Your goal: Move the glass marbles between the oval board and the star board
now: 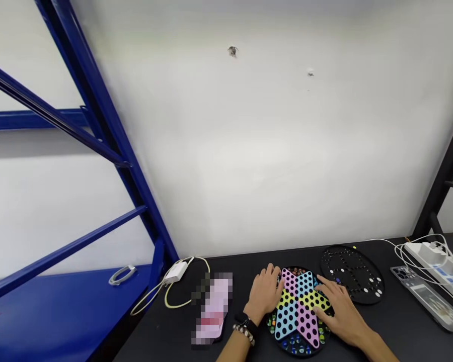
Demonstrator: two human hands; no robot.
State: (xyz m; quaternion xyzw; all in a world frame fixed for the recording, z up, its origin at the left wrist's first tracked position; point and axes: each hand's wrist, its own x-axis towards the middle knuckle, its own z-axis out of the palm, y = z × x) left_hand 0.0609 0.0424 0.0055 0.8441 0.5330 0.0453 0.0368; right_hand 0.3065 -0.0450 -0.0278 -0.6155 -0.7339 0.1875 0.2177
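Note:
A star-shaped board [297,306] in pink, blue and yellow, dotted with dark holes, lies over a round black tray [300,352] on the black table. Coloured marbles [295,343] show in the tray around the star. My left hand [265,292], with a watch and a beaded bracelet at its wrist, rests at the board's left edge, fingers apart. At the right edge, my right hand [337,309] touches the board with thumb and fingers spread.
A round black board [353,274] with white pieces lies behind my right hand. Further right are a phone-like device [430,301] and a power strip [438,261] with cables. Leftward are a partly blurred pink phone [216,306], a white charger [176,271] and a blue metal frame [126,146].

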